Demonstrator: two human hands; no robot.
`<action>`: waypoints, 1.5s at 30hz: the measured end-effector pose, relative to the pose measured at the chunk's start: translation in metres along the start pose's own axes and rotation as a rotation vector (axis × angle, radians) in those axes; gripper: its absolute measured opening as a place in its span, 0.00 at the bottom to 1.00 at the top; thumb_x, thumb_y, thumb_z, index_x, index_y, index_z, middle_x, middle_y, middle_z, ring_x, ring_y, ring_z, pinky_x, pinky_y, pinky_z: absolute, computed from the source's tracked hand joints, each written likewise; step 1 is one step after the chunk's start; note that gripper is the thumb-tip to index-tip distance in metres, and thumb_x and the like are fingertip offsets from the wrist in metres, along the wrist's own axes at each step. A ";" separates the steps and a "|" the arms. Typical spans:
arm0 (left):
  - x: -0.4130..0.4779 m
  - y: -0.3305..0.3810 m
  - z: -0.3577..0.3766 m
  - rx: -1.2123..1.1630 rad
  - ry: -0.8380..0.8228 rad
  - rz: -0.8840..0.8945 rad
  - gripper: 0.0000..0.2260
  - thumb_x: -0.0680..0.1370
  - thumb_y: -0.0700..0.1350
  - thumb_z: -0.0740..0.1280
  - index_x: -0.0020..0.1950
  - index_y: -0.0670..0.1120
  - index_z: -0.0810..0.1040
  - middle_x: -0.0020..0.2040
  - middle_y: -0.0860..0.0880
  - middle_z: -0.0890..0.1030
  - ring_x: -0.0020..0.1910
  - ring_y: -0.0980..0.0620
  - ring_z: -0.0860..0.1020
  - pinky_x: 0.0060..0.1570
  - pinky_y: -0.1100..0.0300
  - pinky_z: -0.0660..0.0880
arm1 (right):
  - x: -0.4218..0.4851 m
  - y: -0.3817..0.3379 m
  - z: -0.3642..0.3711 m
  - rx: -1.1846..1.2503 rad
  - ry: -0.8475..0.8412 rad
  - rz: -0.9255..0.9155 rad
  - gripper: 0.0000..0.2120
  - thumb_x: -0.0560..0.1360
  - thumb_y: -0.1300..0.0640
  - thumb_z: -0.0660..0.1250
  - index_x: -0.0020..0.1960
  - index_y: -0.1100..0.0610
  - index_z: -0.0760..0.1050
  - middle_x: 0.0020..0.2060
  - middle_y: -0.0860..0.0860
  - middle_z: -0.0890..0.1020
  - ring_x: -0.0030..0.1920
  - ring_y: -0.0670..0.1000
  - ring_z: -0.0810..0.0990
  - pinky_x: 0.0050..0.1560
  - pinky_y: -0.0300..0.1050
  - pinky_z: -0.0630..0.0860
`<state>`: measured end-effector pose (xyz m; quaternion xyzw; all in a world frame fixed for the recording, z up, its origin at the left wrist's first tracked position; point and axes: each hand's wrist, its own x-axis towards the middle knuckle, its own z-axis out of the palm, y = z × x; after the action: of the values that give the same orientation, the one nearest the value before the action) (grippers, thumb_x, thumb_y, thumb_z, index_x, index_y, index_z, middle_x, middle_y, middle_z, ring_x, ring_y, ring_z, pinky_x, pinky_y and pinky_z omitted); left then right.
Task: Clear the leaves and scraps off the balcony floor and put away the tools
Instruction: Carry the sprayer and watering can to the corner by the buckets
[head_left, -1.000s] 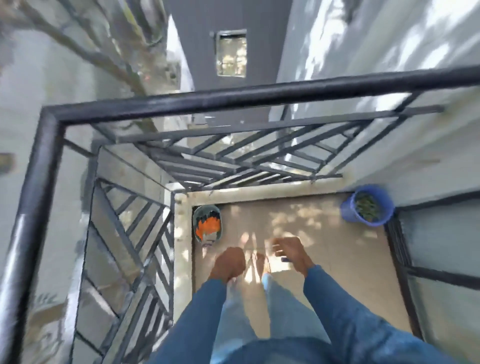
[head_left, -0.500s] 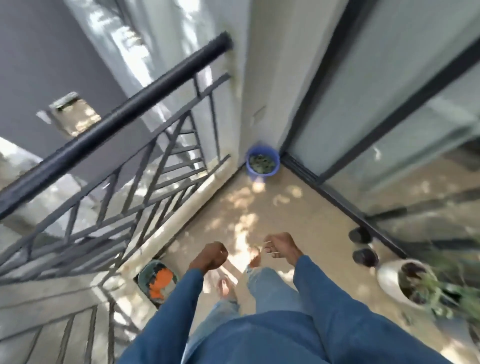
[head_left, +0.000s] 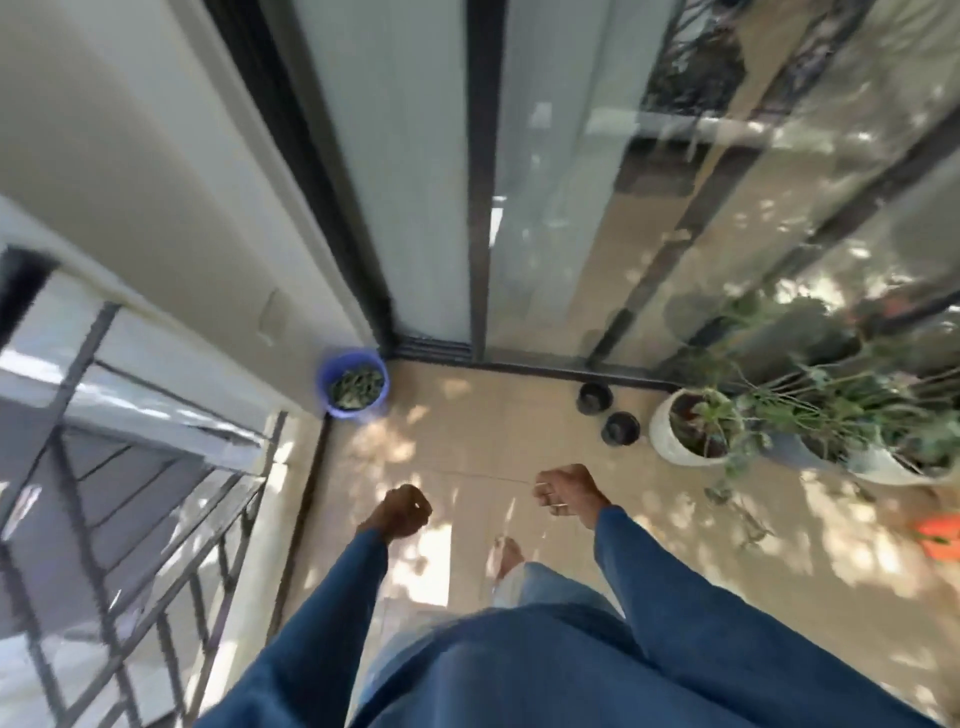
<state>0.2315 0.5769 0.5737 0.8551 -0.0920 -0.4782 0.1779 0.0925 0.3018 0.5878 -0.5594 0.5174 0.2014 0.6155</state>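
Note:
My left hand (head_left: 402, 512) is curled into a fist over the tan balcony floor (head_left: 483, 415) and holds nothing. To its right, my right hand (head_left: 569, 491) hangs with loosely curled fingers, also with nothing in it. A blue bucket (head_left: 324, 374) with green leaf scraps inside stands in the far corner, where the wall meets the sliding door. An orange tool (head_left: 937, 530) shows partly at the right edge of the floor. Blue sleeves cover both arms, and one bare foot (head_left: 506, 558) shows below my hands.
Two small black pots (head_left: 595, 397) (head_left: 620, 427) stand by the door track. A white pot (head_left: 662, 436) with a leggy green plant and more planters fill the right side. A dark metal railing (head_left: 78, 467) runs along the left. The glass sliding door (head_left: 545, 208) is ahead.
My view has swung right, from the railing corner to the sliding door and plants. The teal and orange object by the railing has left view. Both hands stay held in front of me.

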 end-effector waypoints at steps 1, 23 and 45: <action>0.010 0.025 0.002 0.046 -0.010 0.031 0.12 0.77 0.35 0.67 0.38 0.48 0.81 0.32 0.57 0.80 0.44 0.44 0.85 0.42 0.62 0.78 | 0.003 -0.002 -0.020 0.042 0.023 -0.015 0.06 0.75 0.59 0.70 0.49 0.61 0.81 0.40 0.57 0.86 0.36 0.52 0.82 0.35 0.39 0.76; 0.059 0.356 0.099 0.635 -0.447 0.516 0.06 0.79 0.38 0.68 0.54 0.40 0.81 0.51 0.42 0.85 0.38 0.53 0.80 0.30 0.68 0.72 | -0.069 0.085 -0.190 0.828 0.510 0.071 0.11 0.78 0.58 0.69 0.56 0.64 0.80 0.45 0.58 0.86 0.38 0.52 0.82 0.38 0.42 0.76; -0.049 0.508 0.443 1.169 -0.616 0.994 0.20 0.68 0.63 0.64 0.35 0.46 0.80 0.34 0.51 0.84 0.38 0.48 0.83 0.43 0.54 0.81 | -0.180 0.319 -0.308 1.400 0.958 0.077 0.13 0.76 0.57 0.72 0.55 0.65 0.82 0.48 0.59 0.85 0.44 0.52 0.82 0.46 0.45 0.78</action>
<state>-0.1651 0.0302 0.5991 0.4998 -0.7381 -0.4318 -0.1378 -0.3668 0.1786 0.6392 -0.0561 0.7461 -0.4031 0.5270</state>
